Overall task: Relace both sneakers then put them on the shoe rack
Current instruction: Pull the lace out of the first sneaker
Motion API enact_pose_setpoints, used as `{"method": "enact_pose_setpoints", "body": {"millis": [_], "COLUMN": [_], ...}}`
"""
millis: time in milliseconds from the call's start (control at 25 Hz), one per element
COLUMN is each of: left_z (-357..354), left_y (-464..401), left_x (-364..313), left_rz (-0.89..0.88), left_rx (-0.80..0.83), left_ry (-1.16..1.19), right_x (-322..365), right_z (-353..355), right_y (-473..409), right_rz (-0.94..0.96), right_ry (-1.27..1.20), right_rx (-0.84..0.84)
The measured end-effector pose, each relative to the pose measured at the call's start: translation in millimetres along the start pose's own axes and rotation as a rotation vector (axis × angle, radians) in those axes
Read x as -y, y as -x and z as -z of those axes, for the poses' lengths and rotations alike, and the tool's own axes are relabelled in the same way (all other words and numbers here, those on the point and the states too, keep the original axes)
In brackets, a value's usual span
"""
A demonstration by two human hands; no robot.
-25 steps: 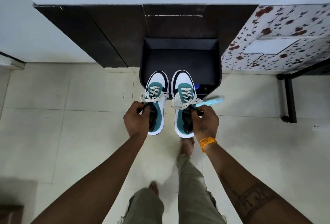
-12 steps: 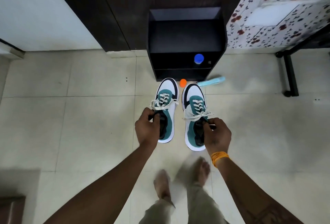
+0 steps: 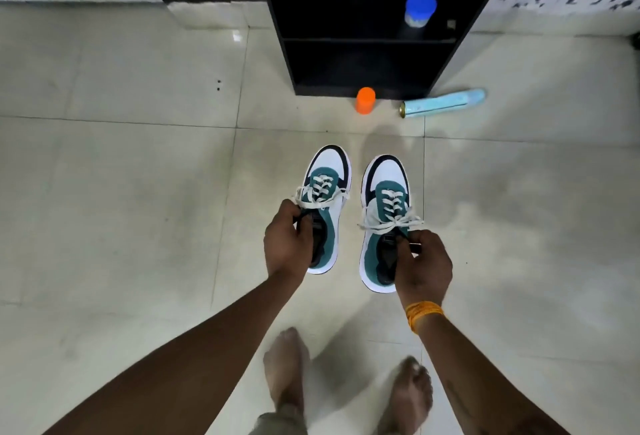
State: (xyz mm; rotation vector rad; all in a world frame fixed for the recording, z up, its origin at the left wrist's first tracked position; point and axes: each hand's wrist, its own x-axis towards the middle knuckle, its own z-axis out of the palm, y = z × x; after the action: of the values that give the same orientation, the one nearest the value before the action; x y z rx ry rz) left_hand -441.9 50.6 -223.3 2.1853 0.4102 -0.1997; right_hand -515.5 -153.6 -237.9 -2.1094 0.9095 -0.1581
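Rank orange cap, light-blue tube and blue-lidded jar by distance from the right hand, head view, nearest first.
From the right hand:
1. Light-blue tube, lying on the floor right of the rack's foot.
2. Orange cap, on the floor in front of the rack; close to the tube's rank.
3. Blue-lidded jar, on the rack shelf, plainly farthest.

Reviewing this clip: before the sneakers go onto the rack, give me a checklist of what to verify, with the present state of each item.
1. Left hand grips the left sneaker at its opening: ok.
2. Right hand grips the right sneaker at its opening: ok.
3. Both sneakers laced, with bows tied: ok.
4. Floor path to the shoe rack: not ok; an orange cap and a light blue spray can lie just in front of it.
5. Free shelf space: cannot tell in full; a blue-capped container stands on the upper shelf's right side, and the lower shelf is dark.
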Motion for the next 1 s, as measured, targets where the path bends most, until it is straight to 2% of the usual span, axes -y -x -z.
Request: {"method": "enact_pose_setpoints", "body": {"millis": [160,360,560,680,720,800,880,1000], "left_z": [-66.9,-120.3,-135.9,-134.1,-129.6,-119.4,-109.7,-103.3], "left_y": [-36.2,-76.2,-78.0,-74.1,-72.6,-73.6,-77.4,-84.8], "left_x": [79.4,151.3,185.2,193.3,193.7,204.6,216.9,222.4], "left_rz": [-0.025,-0.068,-0.119,-0.096,-0.097,-0.117,-0.09,-0.002], "left_rx": [-0.033,-0.071,-0.065,-0.025,0.003,0.074,0.148,0.212], "left_ry": [-0.016,-0.038,0.003,0.104,0.133,0.147,0.142,0.16], "right_x": [-84.7,-148.1,-173.5,-169.4,-163.3,-146.2,-131.2,-119.5], "right_z": [-72.8,-142.5,-164.9,-157.0,-152.9,-153.3,-173.8,-217.8], "right_y": [-27.7,-65.9,-76.4,-70.2,-65.6,-47.0,-19.1,8.5], "right_rz": [0.023,0.149,0.159,0.132,0.166,0.385,0.588,0.52], "right_ry": [-0.007,0.033,-0.006,-0.043,-0.008,0.109,0.061,-0.158], "right_rx": [0.002,-0.046,-0.079,-0.132,-0.176,-0.213,-0.097,0.115]}}
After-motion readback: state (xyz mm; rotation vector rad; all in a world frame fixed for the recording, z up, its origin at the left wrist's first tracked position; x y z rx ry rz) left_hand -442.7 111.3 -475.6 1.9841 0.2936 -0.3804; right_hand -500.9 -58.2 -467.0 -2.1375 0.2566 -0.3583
